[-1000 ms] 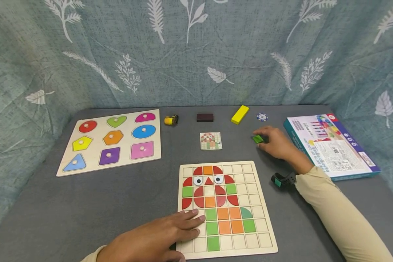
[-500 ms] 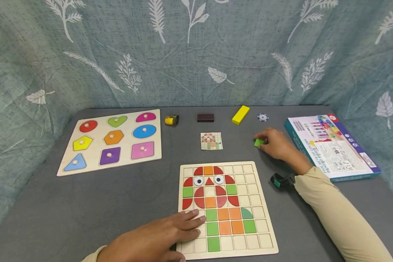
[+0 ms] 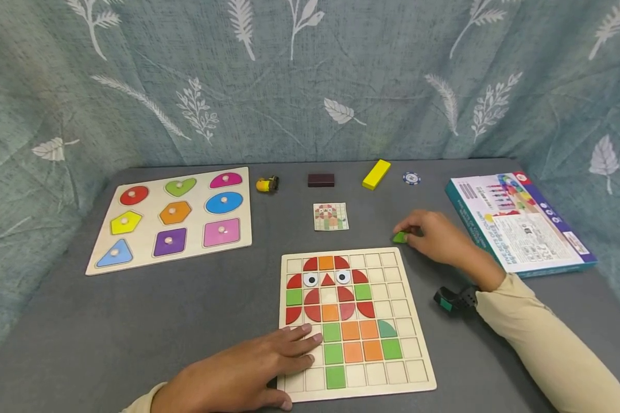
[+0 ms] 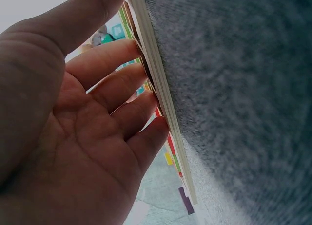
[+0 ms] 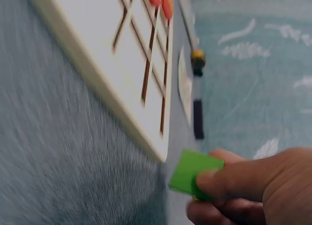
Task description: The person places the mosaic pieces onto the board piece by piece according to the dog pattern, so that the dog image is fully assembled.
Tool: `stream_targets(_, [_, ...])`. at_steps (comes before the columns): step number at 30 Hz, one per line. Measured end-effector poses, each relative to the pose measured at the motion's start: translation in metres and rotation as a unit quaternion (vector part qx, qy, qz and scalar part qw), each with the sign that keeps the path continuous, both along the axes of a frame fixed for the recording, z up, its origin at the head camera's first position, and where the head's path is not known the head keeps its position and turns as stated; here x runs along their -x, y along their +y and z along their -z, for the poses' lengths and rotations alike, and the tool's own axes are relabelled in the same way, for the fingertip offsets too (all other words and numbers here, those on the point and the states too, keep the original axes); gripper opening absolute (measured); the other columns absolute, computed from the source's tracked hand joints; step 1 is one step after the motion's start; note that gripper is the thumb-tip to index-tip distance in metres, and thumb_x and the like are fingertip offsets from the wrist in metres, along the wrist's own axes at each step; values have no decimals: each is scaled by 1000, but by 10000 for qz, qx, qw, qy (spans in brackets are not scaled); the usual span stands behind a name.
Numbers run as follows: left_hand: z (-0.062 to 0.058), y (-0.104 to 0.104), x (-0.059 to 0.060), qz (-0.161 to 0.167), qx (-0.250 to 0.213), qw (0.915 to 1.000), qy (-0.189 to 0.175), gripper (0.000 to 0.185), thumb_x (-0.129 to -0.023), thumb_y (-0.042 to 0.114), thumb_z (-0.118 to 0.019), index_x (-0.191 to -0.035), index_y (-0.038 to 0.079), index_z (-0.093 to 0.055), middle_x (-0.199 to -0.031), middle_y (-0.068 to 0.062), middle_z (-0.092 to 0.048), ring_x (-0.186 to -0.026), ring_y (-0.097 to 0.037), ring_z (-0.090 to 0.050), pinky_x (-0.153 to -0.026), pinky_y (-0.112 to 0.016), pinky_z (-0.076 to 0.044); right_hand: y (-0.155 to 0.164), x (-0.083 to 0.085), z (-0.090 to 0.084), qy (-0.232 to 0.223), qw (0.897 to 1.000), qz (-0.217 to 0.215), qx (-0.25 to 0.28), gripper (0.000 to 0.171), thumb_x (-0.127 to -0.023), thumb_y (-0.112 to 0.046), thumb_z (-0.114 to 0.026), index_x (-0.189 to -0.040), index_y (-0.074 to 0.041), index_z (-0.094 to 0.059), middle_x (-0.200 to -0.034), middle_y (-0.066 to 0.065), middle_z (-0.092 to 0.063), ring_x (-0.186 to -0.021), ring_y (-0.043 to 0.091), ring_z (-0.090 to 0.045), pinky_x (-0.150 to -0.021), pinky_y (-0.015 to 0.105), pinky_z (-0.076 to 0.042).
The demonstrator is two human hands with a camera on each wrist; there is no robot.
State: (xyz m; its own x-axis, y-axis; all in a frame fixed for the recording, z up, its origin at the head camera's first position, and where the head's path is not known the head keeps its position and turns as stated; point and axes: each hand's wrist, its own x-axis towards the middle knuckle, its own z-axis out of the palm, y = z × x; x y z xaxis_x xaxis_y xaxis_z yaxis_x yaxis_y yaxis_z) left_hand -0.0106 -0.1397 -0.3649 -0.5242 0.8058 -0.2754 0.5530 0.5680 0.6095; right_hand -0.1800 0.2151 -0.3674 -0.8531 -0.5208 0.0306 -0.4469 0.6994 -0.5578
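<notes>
My right hand (image 3: 436,238) pinches a green square tile (image 5: 187,171) between thumb and fingers, just beyond the far right corner of the wooden grid board (image 3: 415,298). In the right wrist view the tile hangs apart from the board's corner. My left hand (image 3: 253,367) lies on the board's near left part, fingers straight, fingertips on the cells; in the left wrist view its fingers (image 4: 119,86) reach over the board's edge. Red, orange and green tiles and two eye pieces (image 3: 343,277) form an owl-like picture on the board. A small picture card (image 3: 330,217) lies behind it.
A shape-knob puzzle (image 3: 196,235) lies on the left. Along the back are a yellow-black toy (image 3: 267,184), a dark block (image 3: 321,180), a yellow block (image 3: 376,174) and a poker chip (image 3: 411,178). A flat box (image 3: 522,223) stands at the right, beside my forearm.
The right hand has come nearer the board with the green tile, which it turns in its fingers. The left hand stays on the board. The head view has shifted slightly.
</notes>
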Motion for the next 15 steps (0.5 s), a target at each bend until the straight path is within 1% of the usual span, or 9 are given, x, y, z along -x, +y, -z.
stream_targets(4, [1, 0, 0, 9, -65, 10000, 54, 62, -86, 35, -73, -143, 22, -51, -153, 9, -33, -143, -23, -26, -96, -38, -46, -2, -16, -5, -197, 9976, -584, 303, 20, -91, 4, -62, -108, -2, -72, -92, 1, -64, -73, 13, -53, -63, 30, -45])
stream_targets(8, [1, 0, 0, 59, -59, 9999, 130, 62, -86, 35, -74, -142, 20, -52, -154, 7, -33, -143, -24, -26, -99, -40, -44, -5, -31, -9, -623, 9927, -908, 492, 20, -90, 3, -64, -107, -4, -71, -92, -3, -64, -75, 12, -53, -64, 28, -46])
stream_targets(12, [0, 0, 0, 100, -22, 9998, 191, 62, -86, 36, -74, -141, 18, -53, -154, 7, -32, -143, -24, -25, -101, -41, -42, -9, -45, -12, -1063, 9836, -1314, 631, 21, -89, 4, -64, -105, -8, -72, -96, -4, -64, -77, 12, -53, -65, 27, -47])
stream_targets(15, [0, 0, 0, 122, -16, 9997, 211, 62, -86, 36, -74, -141, 18, -53, -154, 6, -32, -143, -24, -25, -101, -41, -42, -11, -55, -13, -1254, 9746, -1711, 718, 22, -88, 5, -65, -102, -10, -73, -95, -6, -64, -77, 11, -55, -66, 26, -49])
